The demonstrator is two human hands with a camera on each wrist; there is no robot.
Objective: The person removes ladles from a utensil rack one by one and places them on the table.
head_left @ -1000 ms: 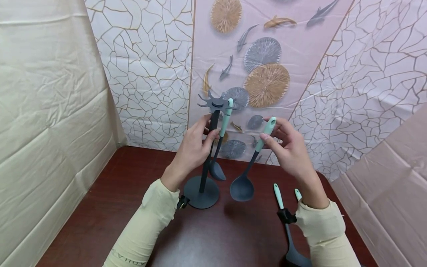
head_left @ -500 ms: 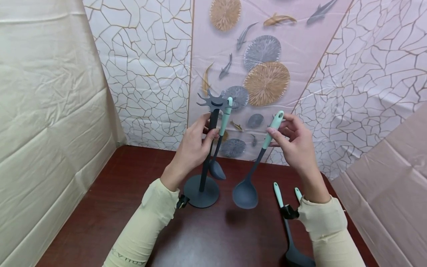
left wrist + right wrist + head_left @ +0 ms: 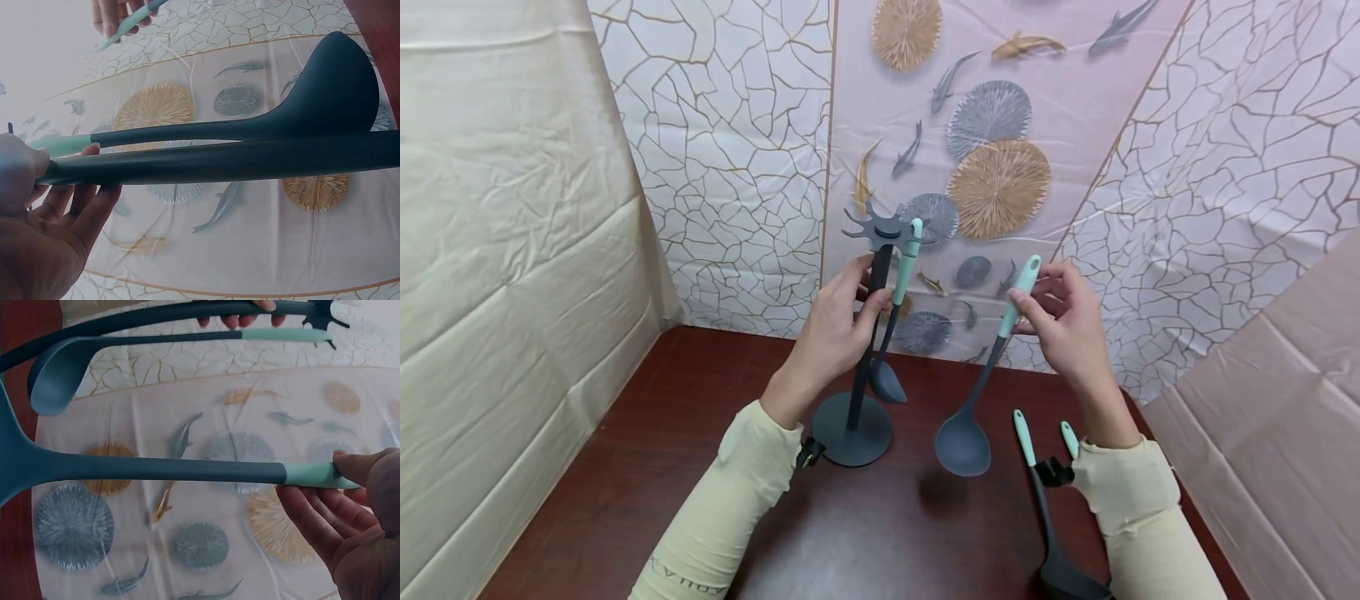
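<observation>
In the head view a dark grey utensil stand (image 3: 852, 450) rises from a round base to a ring of hooks (image 3: 886, 230) at its top. My left hand (image 3: 829, 323) grips its post below the hooks. A smaller ladle (image 3: 887, 383) with a mint handle hangs from one hook, its handle beside my left fingertips. To the right, my right hand (image 3: 1067, 325) pinches the mint handle of a larger ladle (image 3: 964, 442) between thumb and fingers. That ladle hangs tilted, bowl down above the table, apart from the stand. The right wrist view shows its handle (image 3: 315, 475) in my grasp.
On the dark red table (image 3: 625, 467), a mint-handled utensil (image 3: 1047, 517) lies at the right, its dark head partly under my sleeve. Another mint handle (image 3: 1070, 437) shows beside my right wrist. A patterned cloth (image 3: 760, 167) hangs behind the table, with cloth walls on both sides.
My right hand has moved right, away from the stand, carrying the larger ladle, whose bowl is now farther right and lower in view. My left hand and the stand stay put.
</observation>
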